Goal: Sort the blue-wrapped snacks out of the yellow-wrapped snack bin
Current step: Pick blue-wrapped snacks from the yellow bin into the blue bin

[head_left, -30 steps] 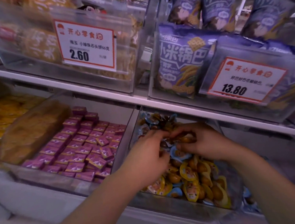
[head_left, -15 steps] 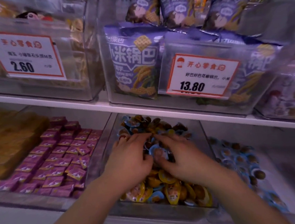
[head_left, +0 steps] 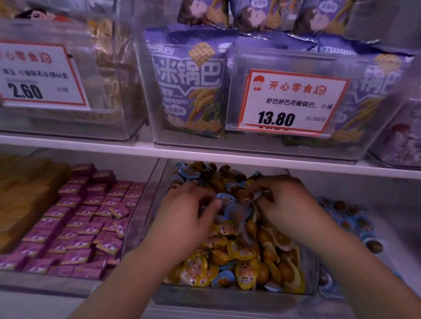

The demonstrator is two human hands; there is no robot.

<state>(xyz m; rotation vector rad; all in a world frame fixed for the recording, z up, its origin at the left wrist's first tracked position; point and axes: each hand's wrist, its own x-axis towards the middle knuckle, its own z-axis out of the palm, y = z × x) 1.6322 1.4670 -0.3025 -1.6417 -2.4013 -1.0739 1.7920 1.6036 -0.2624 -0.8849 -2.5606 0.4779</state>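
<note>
Blue snacks [head_left: 224,199]: small blue-wrapped packs, loose in the far half of the bin [head_left: 230,297], heaped between the two hands; strays also at the near edge.
Yellow snacks [head_left: 246,269]: the bin's main stock, filling its near half.
Left hand [head_left: 186,211]: over the pile's far left, grip curled, thumb pressed on a blue pack.
Right hand [head_left: 287,201]: over the far right, grip pinched on wrappers; which pack it holds cannot be told through blur.
Change: half a second ago the hands lay close over one blue pack; now they sit apart with a cluster of blue between them. Judged: gathering is under way, nothing lifted out yet.
Right bin [head_left: 347,220]: just beside, holding blue packs, the likely destination.
Purple packs [head_left: 83,227]: left bin.
Price tags [head_left: 291,101]: shelf above.
</note>
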